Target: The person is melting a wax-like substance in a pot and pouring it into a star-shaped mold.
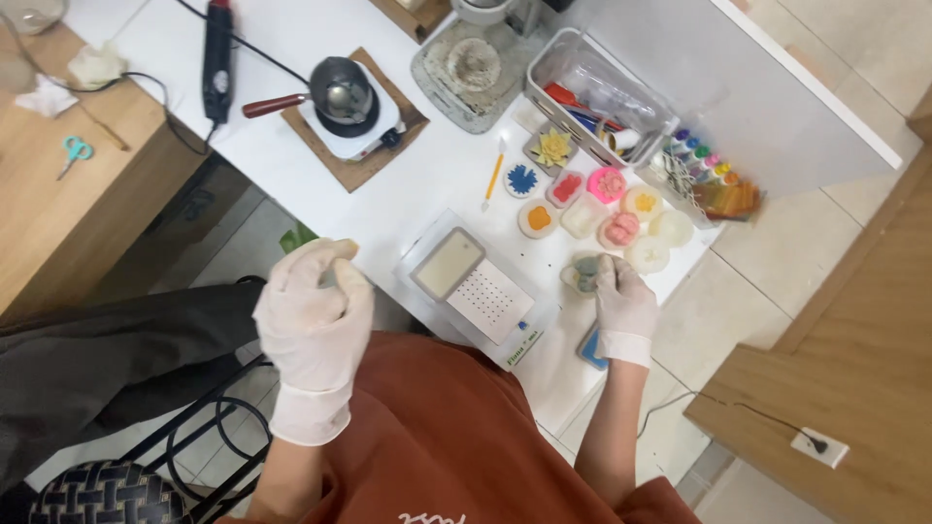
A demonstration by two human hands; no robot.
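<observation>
Both my hands wear white gloves. My right hand point(621, 303) rests on the white table point(408, 184) near its front edge, fingers closed around a small grey-green mould point(583, 273). My left hand point(313, 309) is raised off the table to the left, fingers curled in against the thumb; I cannot make out anything in it. Between the hands lies a clear tray point(417, 254) holding a grey block with a cream top point(447, 264) and a white card with dots point(490, 299). Just behind my right hand sit several round moulds in pink, orange, blue and white point(582, 199).
A small pan point(340, 92) stands on a white hot plate on a cork mat point(320, 146). A black corded tool point(216, 58), a clear bin of tools point(597, 97), small dye bottles point(704, 165), a yellow pencil point(495, 175), a blue pad point(590, 346). Scissors point(74, 150) lie on the wooden table at left.
</observation>
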